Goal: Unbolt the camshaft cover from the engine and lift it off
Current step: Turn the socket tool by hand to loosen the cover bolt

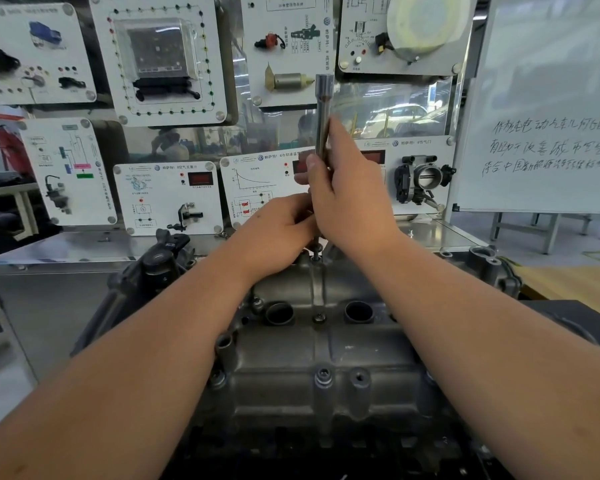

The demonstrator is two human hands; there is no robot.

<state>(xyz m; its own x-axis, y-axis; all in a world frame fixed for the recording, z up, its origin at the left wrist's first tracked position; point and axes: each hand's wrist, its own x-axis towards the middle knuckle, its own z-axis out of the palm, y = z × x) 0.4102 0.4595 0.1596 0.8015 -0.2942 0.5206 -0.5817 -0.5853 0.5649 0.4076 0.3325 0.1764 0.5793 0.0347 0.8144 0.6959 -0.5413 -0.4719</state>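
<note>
The cover (319, 344) sat on the engine (326, 445) low in the middle of the view, grey cast metal with two round wells across its top; bolts (323, 376) showed along its midline, one near, one between the wells, so it was judged not yet free to lift. At its far edge a bolt (315, 252) stood part-way out of its hole; just above it the two hands met. The right hand (347, 199) was wrapped round a long socket tool (323, 116), upright over that bolt, probably so the tool stayed in line with the thread; the left hand (278, 230) had its fingers curled in at the tool's lower end, seemingly pinching it or the bolt to steady it, though exactly what it held was hidden behind the right hand. Both forearms reached across the cover from the near side. The engine stood against a steel tabletop (84, 244); behind rose training panels (160, 57) with mounted car parts, a throttle body (423, 178) among them; a whiteboard (548, 109) with handwriting stood on the right.
</note>
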